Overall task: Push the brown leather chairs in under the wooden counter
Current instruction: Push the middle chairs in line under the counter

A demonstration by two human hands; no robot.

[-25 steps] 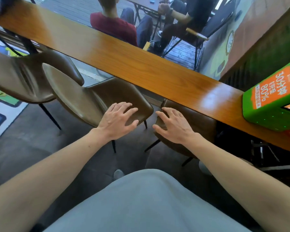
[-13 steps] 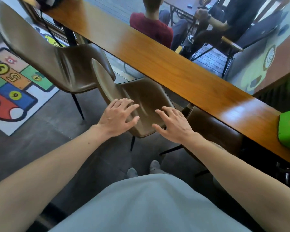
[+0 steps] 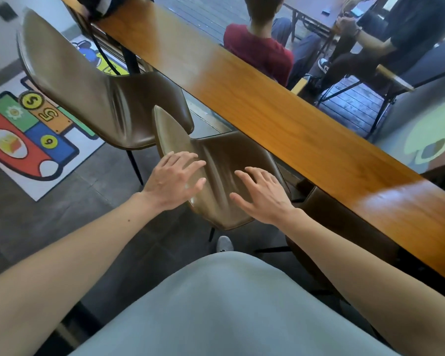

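Observation:
A long wooden counter (image 3: 280, 116) runs diagonally from upper left to lower right. Three brown leather chairs stand along its near side. The middle chair (image 3: 224, 160) has its seat partly under the counter edge. My left hand (image 3: 172, 182) hovers, fingers spread, over that chair's backrest edge; whether it touches is unclear. My right hand (image 3: 262, 195) is spread open above its seat. The left chair (image 3: 93, 98) stands out from the counter, its back toward me. The right chair (image 3: 326, 217) sits mostly under the counter.
A colourful play mat (image 3: 26, 134) lies on the dark floor at left. A black bag (image 3: 93, 5) rests on the counter's far end. Beyond the counter, people sit at a table (image 3: 308, 16), one in a red shirt (image 3: 260, 51).
My view has swung left along the counter, bringing the left chair and mat into sight; the green box has left the frame. Both hands have shifted from the right chair toward the middle chair.

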